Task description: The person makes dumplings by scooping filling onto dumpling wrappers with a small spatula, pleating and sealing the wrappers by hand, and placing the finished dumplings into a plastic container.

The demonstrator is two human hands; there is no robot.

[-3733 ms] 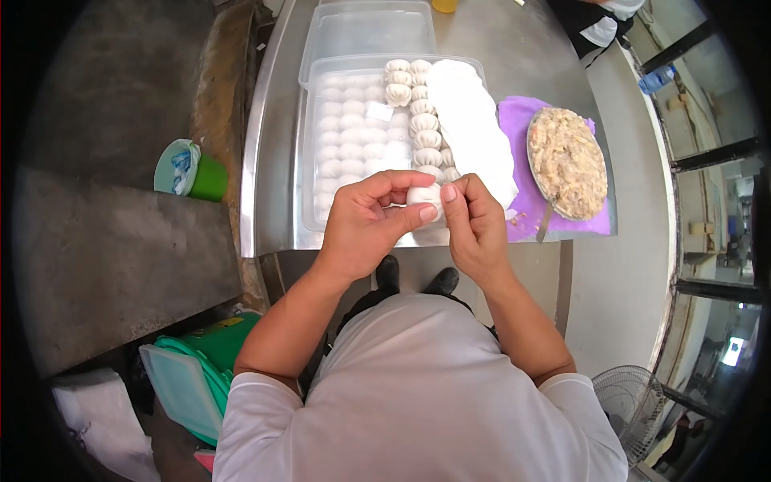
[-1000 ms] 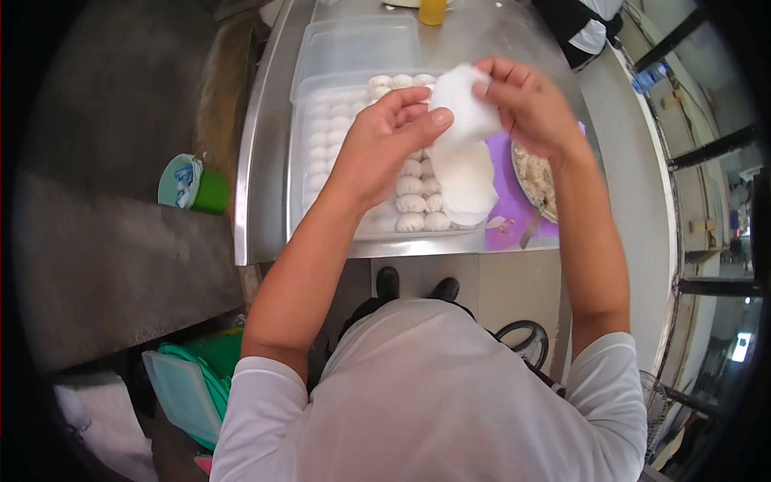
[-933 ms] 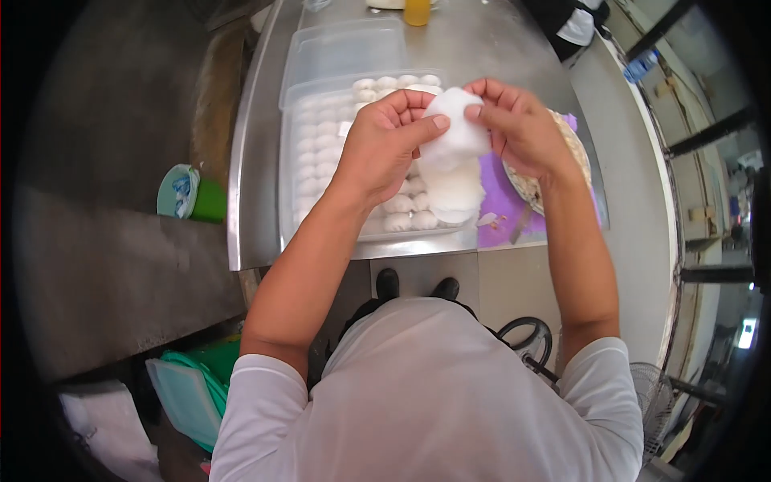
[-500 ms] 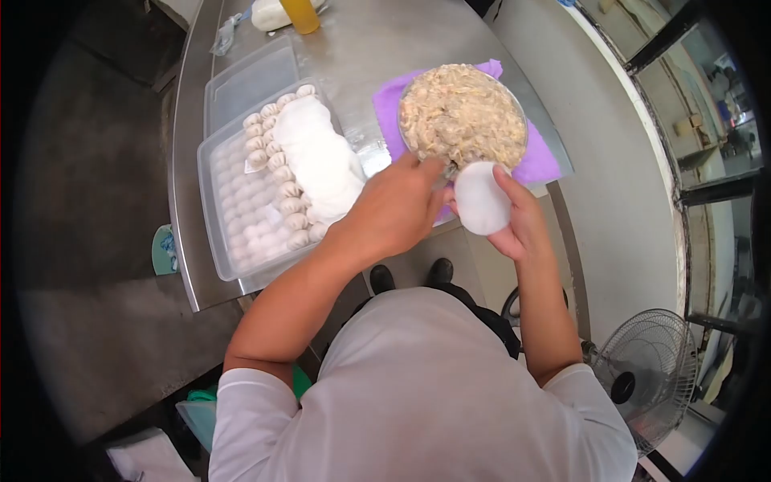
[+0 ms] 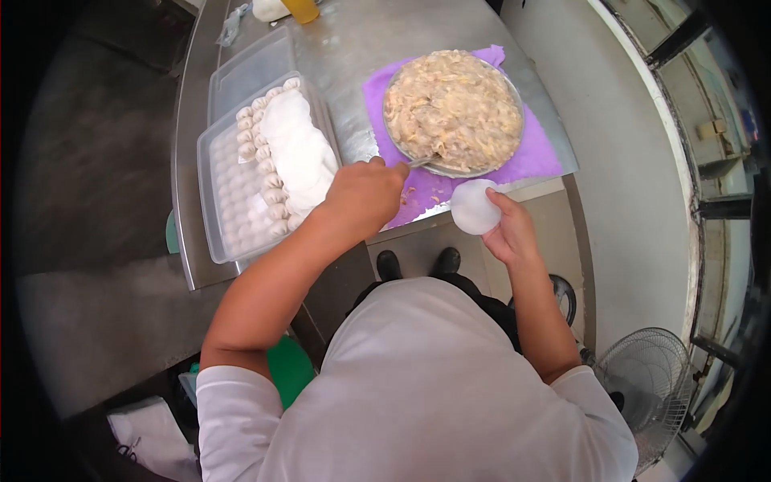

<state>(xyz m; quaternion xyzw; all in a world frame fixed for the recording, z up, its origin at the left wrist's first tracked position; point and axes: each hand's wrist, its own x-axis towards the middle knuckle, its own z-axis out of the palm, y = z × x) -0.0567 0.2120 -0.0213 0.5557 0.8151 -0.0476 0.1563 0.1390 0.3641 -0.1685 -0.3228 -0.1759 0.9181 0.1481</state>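
My left hand grips the handle of a metal utensil, whose tip rests in the filling at the near edge of a round bowl. The bowl of chunky filling sits on a purple cloth. In my right hand is a round white wrapper, pinched at its right edge, just off the table's front edge. To the left, a clear plastic box holds rows of pleated dumplings, with a stack of white wrappers lying over its right side.
A clear lid lies behind the box on the metal table. At the back stands a container of yellow liquid. A fan is at the lower right, beside the wall. Green containers are at the lower left.
The view has swung right toward the bowl. The wrapper, earlier between both hands, is now in my right hand alone. My left hand has taken hold of the utensil.
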